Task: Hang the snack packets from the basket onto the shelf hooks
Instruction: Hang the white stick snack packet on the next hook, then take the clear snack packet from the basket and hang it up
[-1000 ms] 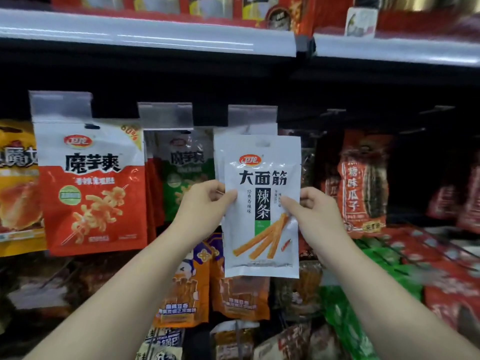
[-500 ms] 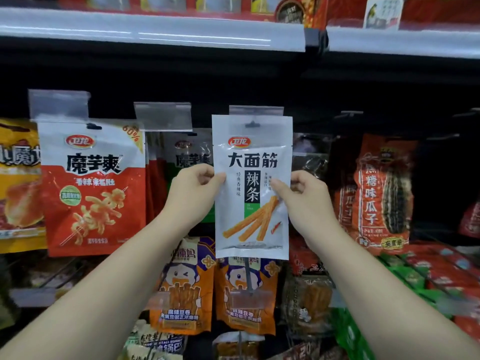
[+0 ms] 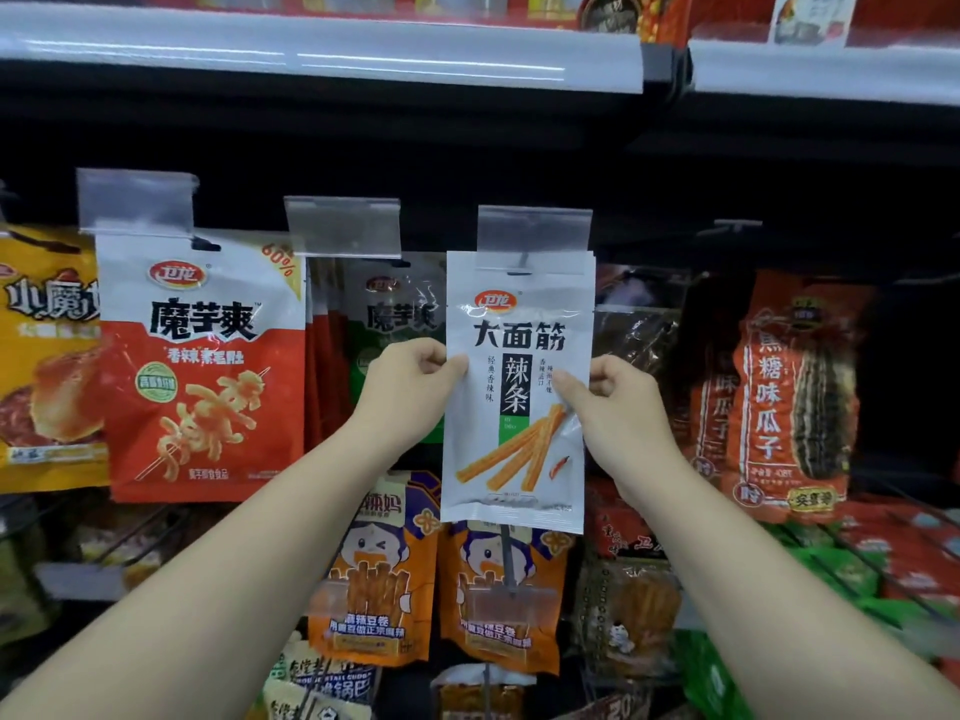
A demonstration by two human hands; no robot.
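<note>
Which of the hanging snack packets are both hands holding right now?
The white packet with orange sticks printed on it, at the middle hook; left hand and right hand pinch its side edges.

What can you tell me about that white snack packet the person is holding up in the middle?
The white snack packet is a flat, glossy plastic pouch held upright. It has a red oval logo, bold black Chinese characters, a black and green vertical band, and a picture of orange sticks with a small red chilli. Its top edge sits behind a clear plastic label holder, at the hook. The left hand pinches its left edge and the right hand pinches its right edge. More white packets seem to hang behind it.
</note>
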